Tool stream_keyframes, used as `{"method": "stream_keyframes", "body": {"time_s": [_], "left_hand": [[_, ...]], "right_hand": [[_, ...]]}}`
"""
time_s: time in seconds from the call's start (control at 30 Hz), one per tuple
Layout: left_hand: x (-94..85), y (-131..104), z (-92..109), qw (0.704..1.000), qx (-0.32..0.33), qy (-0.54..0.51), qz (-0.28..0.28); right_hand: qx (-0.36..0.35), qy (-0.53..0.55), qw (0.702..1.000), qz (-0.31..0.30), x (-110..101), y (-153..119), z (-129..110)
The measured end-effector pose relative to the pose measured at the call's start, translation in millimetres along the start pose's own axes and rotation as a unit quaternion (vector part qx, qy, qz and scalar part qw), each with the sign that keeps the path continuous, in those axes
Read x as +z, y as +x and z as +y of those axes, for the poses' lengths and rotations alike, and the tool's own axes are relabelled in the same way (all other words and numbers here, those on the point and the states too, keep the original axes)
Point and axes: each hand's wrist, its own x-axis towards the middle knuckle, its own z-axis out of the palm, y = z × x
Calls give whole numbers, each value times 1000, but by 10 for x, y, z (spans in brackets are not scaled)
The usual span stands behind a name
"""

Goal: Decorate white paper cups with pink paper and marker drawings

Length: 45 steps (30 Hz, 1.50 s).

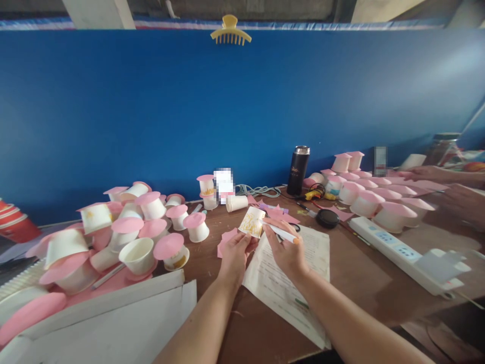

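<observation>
A white paper cup with yellow drawing on its side lies tilted in my left hand, whose fingers pinch its lower edge. My right hand is closed round a white marker with an orange end, its tip close to the cup's right side. Whether the tip touches the cup cannot be made out. Printed paper sheets lie on the brown table under my right hand. Behind that hand is a pair of scissors, partly hidden.
Many cups with pink paper discs crowd the left; more stand at right. A black bottle, black lid and white power strip are near. A white box lies front left. Another person's hands are far right.
</observation>
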Motion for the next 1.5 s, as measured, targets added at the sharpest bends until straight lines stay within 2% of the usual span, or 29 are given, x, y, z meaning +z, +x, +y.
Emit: {"method": "stream_keyframes", "body": {"time_s": [0.27,0.5,0.6,0.83,1.17,1.5], "left_hand": [[-37,19,-15,1000,-6,14,-15],[21,-20,56,997,-17,-70,28],[28,-25,63,995,-26,-90,39],[39,-37,60,995,-30,-89,23],[26,-30,52,996,-27,-85,24],[44,-29,65,996,-31,-76,41]], "right_hand": [[-9,2,1000,-8,-3,11,3],[5,24,999,28,18,-2,15],[10,26,999,24,25,-9,34],[-9,1,1000,8,17,-7,43],[6,-3,1000,5,12,-8,18],[-3,6,1000,10,-6,4,-1]]}}
